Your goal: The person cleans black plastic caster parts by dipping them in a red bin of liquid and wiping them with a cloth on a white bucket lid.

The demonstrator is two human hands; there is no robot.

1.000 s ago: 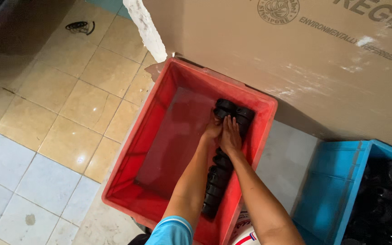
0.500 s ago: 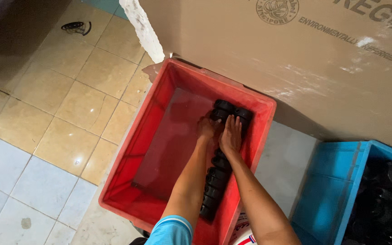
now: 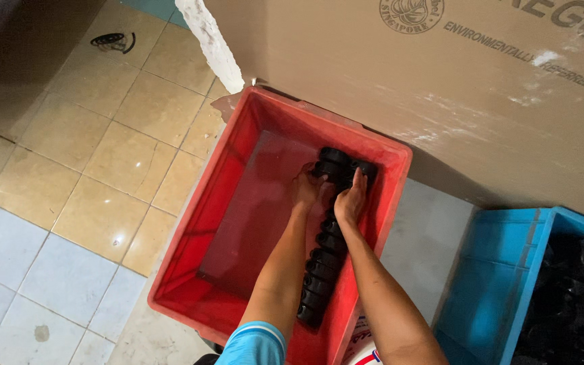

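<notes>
Both hands — left hand (image 3: 307,187), right hand (image 3: 350,199) — fingers curled around black caps (image 3: 322,260) in the red crate (image 3: 238,128).

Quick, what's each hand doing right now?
Left hand: closed on the black round parts.
Right hand: closed on the same row.

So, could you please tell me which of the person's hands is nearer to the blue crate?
Right. The right hand rests on the black parts by the red crate's right wall, on the blue crate's side; the left hand is beside it, further away.
</notes>
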